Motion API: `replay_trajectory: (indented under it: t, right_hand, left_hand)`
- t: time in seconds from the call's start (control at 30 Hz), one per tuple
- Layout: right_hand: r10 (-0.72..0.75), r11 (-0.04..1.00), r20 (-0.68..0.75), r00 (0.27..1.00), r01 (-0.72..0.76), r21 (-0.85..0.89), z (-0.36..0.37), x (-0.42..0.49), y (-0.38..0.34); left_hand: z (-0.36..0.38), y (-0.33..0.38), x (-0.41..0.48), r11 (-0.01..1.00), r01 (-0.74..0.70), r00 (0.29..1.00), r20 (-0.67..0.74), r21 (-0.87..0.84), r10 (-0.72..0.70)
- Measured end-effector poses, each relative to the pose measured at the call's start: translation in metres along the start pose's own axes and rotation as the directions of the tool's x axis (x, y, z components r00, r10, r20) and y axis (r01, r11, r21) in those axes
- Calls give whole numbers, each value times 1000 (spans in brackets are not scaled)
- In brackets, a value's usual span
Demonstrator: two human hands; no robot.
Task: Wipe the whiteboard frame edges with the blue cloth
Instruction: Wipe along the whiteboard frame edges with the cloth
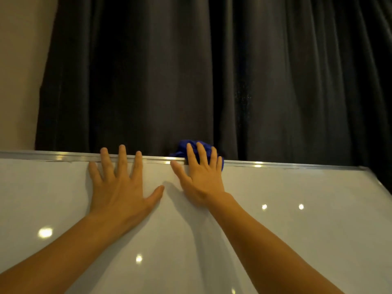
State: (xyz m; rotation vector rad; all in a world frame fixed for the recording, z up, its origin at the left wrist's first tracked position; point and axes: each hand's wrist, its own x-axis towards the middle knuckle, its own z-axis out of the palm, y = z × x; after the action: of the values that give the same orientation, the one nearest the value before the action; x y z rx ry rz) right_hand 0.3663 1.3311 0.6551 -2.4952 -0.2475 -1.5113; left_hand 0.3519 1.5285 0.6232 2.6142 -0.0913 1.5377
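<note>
The whiteboard (275,219) fills the lower half of the view, with its silver top frame edge (63,156) running across. A bunched blue cloth (184,147) sits on that top edge near the middle. My right hand (201,175) lies over the cloth, fingers spread and draped across the frame, pressing the cloth against it. To its left, my left hand (121,187) rests flat on the board with fingers apart, fingertips over the top edge and nothing in it.
A dark pleated curtain (212,71) hangs close behind the board. A beige wall (19,71) shows at the left. The board's top right corner (363,167) is in view, and ceiling lights reflect on the glossy surface.
</note>
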Motion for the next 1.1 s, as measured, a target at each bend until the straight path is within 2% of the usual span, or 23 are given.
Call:
replay_trajectory:
  t: [0.1,0.17,0.37,0.5,0.57,0.63,0.7,0.77,0.8,0.87,0.97,1.03,1.1]
  right_hand:
    - [-136,991,1,991,136,-10,18,0,-23]
    - [-144,989,-15,989,144,-22,17,0,-12]
    - [113,994,-3,994,-113,-17,-12,-6,43]
    - [-61,998,3,998,61,13,9,-4,20]
    - [-102,995,13,995,102,-13,7,-1,31]
    - [-55,996,23,998,56,-74,-6,-1,68]
    - [61,994,49,997,-56,-98,-25,-3,110]
    - [154,986,56,986,-150,-72,-36,-6,139]
    - [153,987,51,987,-151,-46,-35,-5,142]
    - [55,998,29,998,-55,-10,-24,-2,135]
    - [-139,988,24,990,140,-57,-14,-2,143]
    - [-186,980,27,982,188,-68,-24,-2,182]
    - [-169,983,31,985,170,-65,-40,-5,229]
  left_hand:
    - [5,15,10,1000,0,1000,-2,11,0]
    - [7,19,13,1000,-6,1000,-4,24,6]
    - [13,35,9,997,-78,996,29,-28,79]
    - [20,67,16,994,-108,993,51,7,108]
    - [22,71,19,995,-88,995,43,35,87]
    - [25,73,20,997,-78,996,47,22,77]
    - [28,76,18,995,-97,993,62,14,96]
    - [30,87,17,995,-103,993,58,15,102]
    - [30,94,18,996,-94,994,57,8,94]
    - [31,114,18,998,-65,996,65,-5,65]
    - [34,153,18,999,-27,997,70,21,25]
    - [40,183,16,999,-12,997,79,40,9]
    - [46,207,12,999,-8,996,94,40,4]
